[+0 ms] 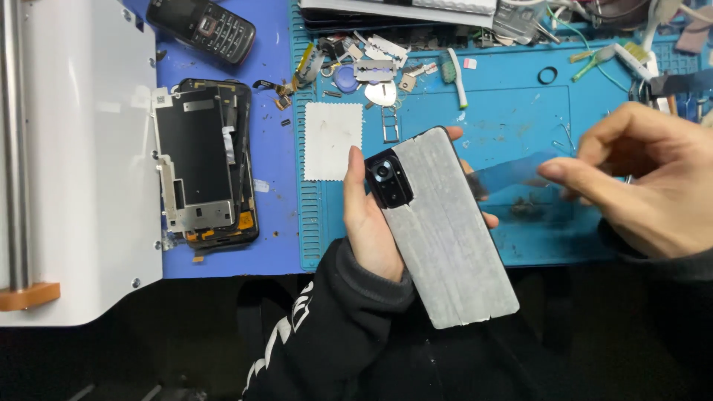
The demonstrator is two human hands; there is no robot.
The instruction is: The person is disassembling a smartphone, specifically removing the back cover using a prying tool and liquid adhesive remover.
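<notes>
While my left hand (371, 223) wraps around one smartphone (445, 230), thumb along its near edge and fingertips curled round the far edge, I hold it back-up and tilted above the blue work mat (520, 119). Its back is covered in a grey, scuffed layer, with one black camera block (388, 178) at the upper corner beside my thumb. My right hand (653, 178) sits just to the right of the phone, thumb and forefinger pinching one thin translucent plastic sheet (512, 178), whose free end reaches the phone's right edge.

Beyond my left hand I count one white cloth square (333, 141), one razor blade (375, 70), one metal pick (381, 93) and one toothbrush (454, 74). Further left lie one opened phone chassis (204, 163) and one old keypad phone (202, 26), with one white machine (82, 163) at the far left.
</notes>
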